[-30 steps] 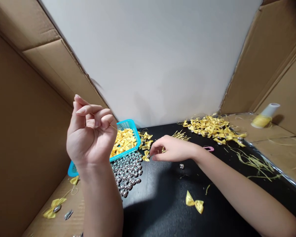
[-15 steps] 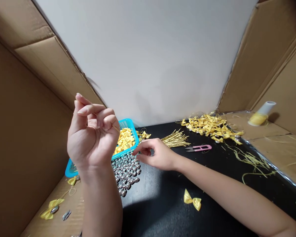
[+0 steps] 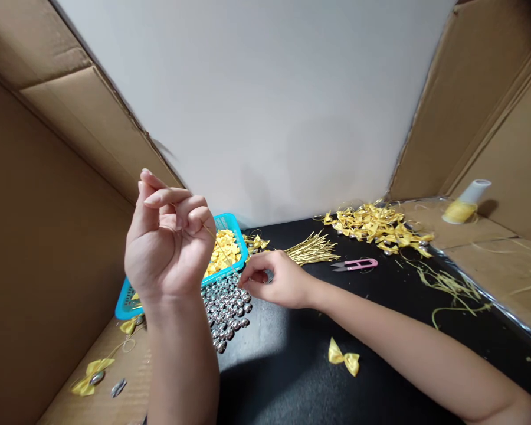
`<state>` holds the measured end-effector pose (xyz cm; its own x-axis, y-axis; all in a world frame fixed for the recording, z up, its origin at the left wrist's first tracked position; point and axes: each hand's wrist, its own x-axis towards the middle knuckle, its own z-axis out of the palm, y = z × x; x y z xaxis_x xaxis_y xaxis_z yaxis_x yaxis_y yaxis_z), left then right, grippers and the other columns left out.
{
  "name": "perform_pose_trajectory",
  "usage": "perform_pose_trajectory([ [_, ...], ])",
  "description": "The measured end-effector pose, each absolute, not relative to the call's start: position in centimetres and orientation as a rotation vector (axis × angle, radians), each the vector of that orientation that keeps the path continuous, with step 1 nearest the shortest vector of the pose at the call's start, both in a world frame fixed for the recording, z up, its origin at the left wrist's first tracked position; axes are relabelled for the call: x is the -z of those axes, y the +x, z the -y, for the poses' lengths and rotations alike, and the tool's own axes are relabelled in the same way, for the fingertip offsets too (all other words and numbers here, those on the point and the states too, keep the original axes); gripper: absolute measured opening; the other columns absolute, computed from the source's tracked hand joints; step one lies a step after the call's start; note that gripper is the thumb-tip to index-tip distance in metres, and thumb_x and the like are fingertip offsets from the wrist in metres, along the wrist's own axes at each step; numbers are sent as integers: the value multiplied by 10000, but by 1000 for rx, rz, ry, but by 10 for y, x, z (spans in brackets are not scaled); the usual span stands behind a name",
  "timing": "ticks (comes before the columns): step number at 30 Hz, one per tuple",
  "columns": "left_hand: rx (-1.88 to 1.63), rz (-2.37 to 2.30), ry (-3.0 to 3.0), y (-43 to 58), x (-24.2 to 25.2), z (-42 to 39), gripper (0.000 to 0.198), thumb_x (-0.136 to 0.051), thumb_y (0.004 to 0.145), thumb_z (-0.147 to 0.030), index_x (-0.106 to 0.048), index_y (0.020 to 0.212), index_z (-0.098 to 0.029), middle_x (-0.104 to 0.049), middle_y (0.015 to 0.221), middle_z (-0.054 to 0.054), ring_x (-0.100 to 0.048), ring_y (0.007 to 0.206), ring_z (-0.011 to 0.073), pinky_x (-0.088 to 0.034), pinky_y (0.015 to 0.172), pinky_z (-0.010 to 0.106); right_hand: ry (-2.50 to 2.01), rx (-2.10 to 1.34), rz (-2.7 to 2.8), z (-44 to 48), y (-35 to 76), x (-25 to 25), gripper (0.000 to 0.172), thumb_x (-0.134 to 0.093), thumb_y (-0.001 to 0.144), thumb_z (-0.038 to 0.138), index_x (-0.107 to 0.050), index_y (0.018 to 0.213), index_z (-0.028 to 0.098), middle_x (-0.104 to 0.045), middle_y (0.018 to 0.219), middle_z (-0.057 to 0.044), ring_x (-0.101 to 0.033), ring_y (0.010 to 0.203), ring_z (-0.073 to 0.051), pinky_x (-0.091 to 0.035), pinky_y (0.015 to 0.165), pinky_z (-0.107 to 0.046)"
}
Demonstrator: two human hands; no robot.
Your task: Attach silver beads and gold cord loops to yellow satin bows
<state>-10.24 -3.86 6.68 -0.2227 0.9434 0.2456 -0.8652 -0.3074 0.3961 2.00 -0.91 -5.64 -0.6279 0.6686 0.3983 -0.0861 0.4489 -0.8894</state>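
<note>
My left hand (image 3: 170, 242) is raised, palm toward me, with thumb and index finger pinched and the other fingers curled. A thin gold cord (image 3: 225, 258) leaves it beside the little finger and slants down toward my right hand (image 3: 277, 277). The right thumb and fingertips are closed together at the cord's lower end, just above the silver beads (image 3: 225, 310). Whether a bead is in that pinch is too small to tell. Behind the left hand, a blue basket (image 3: 244, 248) of yellow bows (image 3: 225, 251) is partly hidden. One loose yellow bow (image 3: 343, 357) lies nearer me.
Gold cord pieces (image 3: 314, 249) lie beyond my right hand, near pink thread snips (image 3: 360, 264). Finished bows with beads (image 3: 376, 227) are heaped at the back right. A thread spool (image 3: 466, 203) stands on the cardboard. Cardboard walls (image 3: 48, 177) flank both sides.
My right hand has shifted slightly down, its fingertips closing tighter. My left hand has moved a little to the right, still pinched. The view has shifted slightly.
</note>
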Motion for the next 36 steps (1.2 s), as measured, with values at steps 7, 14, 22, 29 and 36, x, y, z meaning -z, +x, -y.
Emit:
perform_pose_trajectory([
  [7,-1856,-237,492,-105,-68,39,314,-406,1016,-345,-602,838,-177,-551,493,-38,-318,419,74,-272,374,178,-511,-1248,1937,6,21,58,136,-626,682,78,-744,727,128,-603,625,7,-463,578,-86,-383,562,-220],
  [14,-1888,-277,506,-106,-69,38,320,-380,1023,-312,-588,825,-173,-543,468,-36,-328,417,79,-279,373,168,-535,-1169,1998,5,23,58,138,-651,651,93,-755,729,142,-535,559,39,-451,549,-79,-372,537,-203],
  [22,-1957,-297,412,-109,-74,38,332,-403,1011,-318,-589,784,-163,-530,444,-23,-346,415,75,-272,370,148,-511,-1158,2169,5,19,71,120,-640,669,102,-744,723,130,-518,544,49,-457,524,-72,-359,519,-194],
  [29,-2019,-270,409,-118,-77,38,321,-423,1002,-343,-584,787,-167,-532,424,-33,-337,382,59,-269,369,150,-566,-1166,2766,1,25,77,67,-668,661,94,-721,653,135,-563,567,30,-510,549,-96,-377,521,-207],
  [36,-1991,-250,438,-117,-76,40,311,-414,1007,-330,-586,800,-173,-542,435,-33,-350,385,64,-270,371,160,-659,-977,2478,-13,40,57,251,-640,713,80,-727,941,141,-668,810,-36,-564,684,-130,-443,638,-248],
])
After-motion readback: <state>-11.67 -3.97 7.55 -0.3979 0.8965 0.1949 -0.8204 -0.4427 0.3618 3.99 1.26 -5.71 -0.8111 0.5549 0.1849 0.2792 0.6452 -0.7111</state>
